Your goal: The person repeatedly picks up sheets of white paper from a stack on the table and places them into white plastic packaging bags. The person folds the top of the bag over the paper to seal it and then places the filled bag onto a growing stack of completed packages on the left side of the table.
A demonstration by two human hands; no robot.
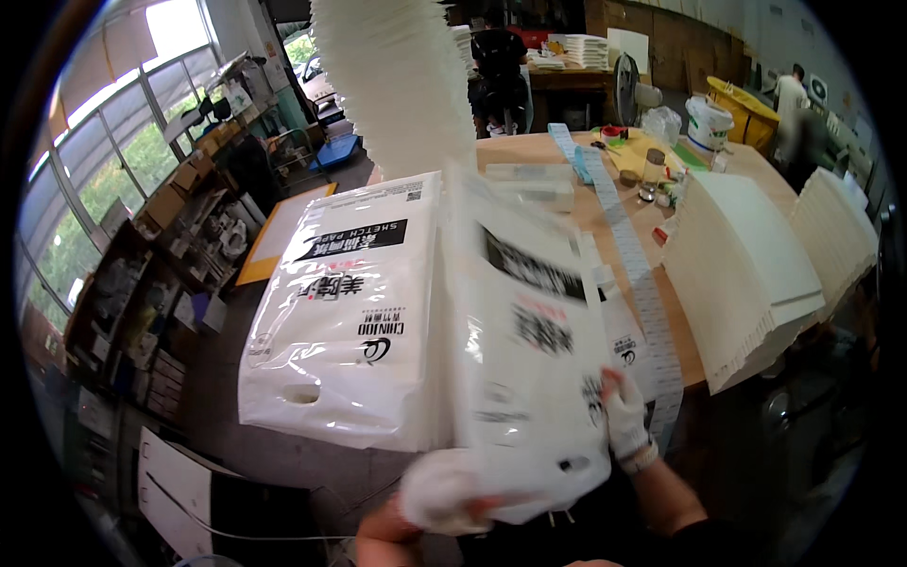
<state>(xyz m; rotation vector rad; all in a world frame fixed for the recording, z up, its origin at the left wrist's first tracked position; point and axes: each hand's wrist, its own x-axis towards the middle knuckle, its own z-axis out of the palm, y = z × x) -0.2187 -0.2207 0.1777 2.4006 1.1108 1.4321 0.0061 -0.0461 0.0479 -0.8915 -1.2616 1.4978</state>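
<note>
White knitted gloves with reddish fingertips cover both of my hands. My right hand (625, 416) is closed on the right edge of a clear plastic bag of white paper (529, 397), printed with black and pink lettering. At the bag's lower left corner, my left hand (449, 493) is blurred, its fingers curled against the edge. The bag is tilted and smeared by motion; a handle hole shows near its lower edge. Just left of it lies a stack of similar paper bags (350, 312), its top bag flat and glossy. Another printed bag (619, 326) lies partly hidden behind the right side.
A tall stack of white sheets (397, 85) rises behind the bags. On the wooden table (529, 149) are a long printed strip (628, 246), jars (652, 170) and a white bucket (709, 123). Paper stacks (746, 265) stand at right. Shelves (132, 331) line the left; two people are farther back.
</note>
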